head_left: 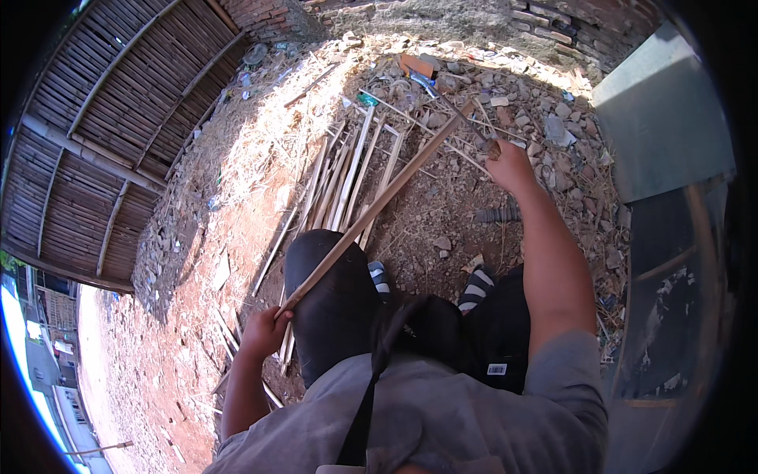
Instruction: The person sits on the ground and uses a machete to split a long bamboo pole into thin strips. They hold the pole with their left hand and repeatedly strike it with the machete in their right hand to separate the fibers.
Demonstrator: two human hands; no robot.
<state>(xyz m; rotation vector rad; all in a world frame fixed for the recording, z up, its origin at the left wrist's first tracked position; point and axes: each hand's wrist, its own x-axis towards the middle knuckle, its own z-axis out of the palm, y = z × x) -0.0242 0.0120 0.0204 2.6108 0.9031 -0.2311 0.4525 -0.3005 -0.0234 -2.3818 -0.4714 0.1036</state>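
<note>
A long wooden strip [387,195] slants from my left hand up over my left knee to the rubble ahead. My left hand [264,332] is closed round its near end. Closed round the brown handle of a long-bladed knife [459,110], my right hand [512,167] is held out ahead on the right. The thin blade points up and left and meets the strip near its far end; whether they touch I cannot tell. Beyond my left knee, several pale wooden strips [344,183] lie in a loose pile on the ground.
A bamboo slat wall [118,118] stands at the left, a brick wall [545,28] at the back. Grey panels [667,118] lean on the right. Stones and rubble [545,118] cover the ground ahead. My feet, in striped footwear [477,289], are between my bent knees.
</note>
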